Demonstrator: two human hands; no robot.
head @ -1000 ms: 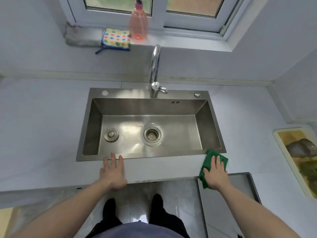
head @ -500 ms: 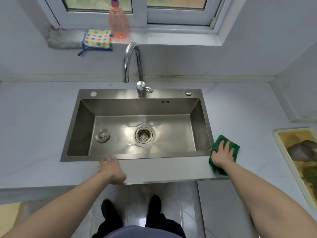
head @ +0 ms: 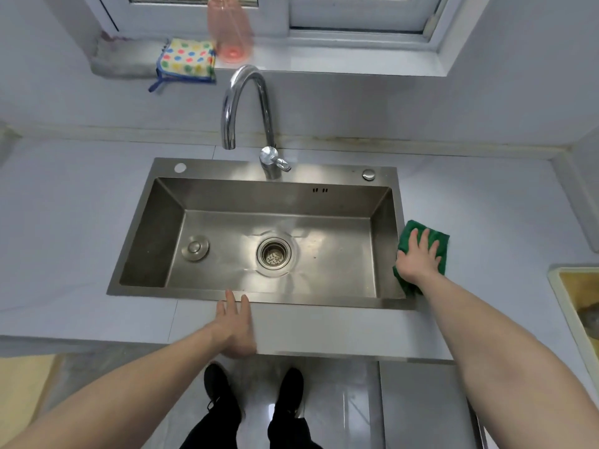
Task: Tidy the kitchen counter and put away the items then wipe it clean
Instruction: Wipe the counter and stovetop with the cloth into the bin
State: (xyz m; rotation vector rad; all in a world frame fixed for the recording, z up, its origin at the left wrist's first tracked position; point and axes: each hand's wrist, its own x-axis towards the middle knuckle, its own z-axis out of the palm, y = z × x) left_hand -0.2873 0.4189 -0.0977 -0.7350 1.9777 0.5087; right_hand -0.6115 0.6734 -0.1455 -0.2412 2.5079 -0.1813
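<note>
Soft, even daylight falls from the window (head: 324, 14) above the sink (head: 259, 170). Glare sheens the sink floor around the drain (head: 274, 253). Shadows are faint. Wide-angle distortion bends the edges; the pink bottle (head: 230, 30) looks blurred.

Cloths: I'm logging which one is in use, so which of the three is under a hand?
The green cloth right of the sink, pressed by the right hand; the spotted cloth and grey cloth lie untouched on the windowsill.

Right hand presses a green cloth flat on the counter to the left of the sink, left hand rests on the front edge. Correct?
Not quite. The head view shows the right hand pressing the green cloth on the counter to the right of the sink, not the left. The left hand does rest on the front edge.
</note>
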